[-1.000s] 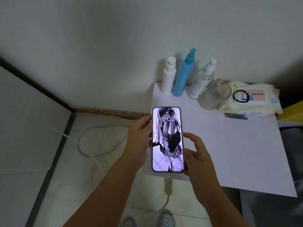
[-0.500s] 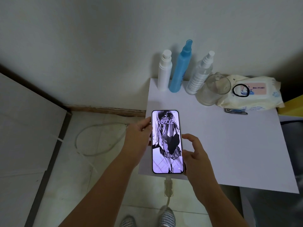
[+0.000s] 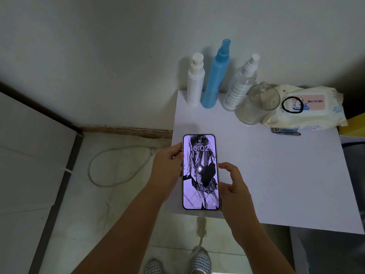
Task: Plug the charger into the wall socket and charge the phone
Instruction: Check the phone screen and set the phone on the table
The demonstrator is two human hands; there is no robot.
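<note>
The phone (image 3: 200, 173) is lit, its screen showing a drawn picture and the time, and it hovers over the front left corner of the white table (image 3: 276, 175). My left hand (image 3: 167, 169) grips its left edge. My right hand (image 3: 231, 186) holds its lower right edge with the thumb near the screen. A pale charging cable (image 3: 201, 226) is plugged into the phone's bottom end and hangs down toward the floor. A loop of the same white cable (image 3: 110, 167) lies on the tiled floor at the left. No wall socket shows.
Three spray bottles (image 3: 216, 76) stand along the wall at the table's back. A clear glass (image 3: 258, 103), a wipes pack (image 3: 308, 109) with a black hair tie on it, and nail clippers (image 3: 286, 132) lie at the back right. White cabinet (image 3: 25, 165) at left.
The phone and both hands have shifted slightly toward me and lower over the table's corner. My view has tilted a little. The grip on the phone is unchanged.
</note>
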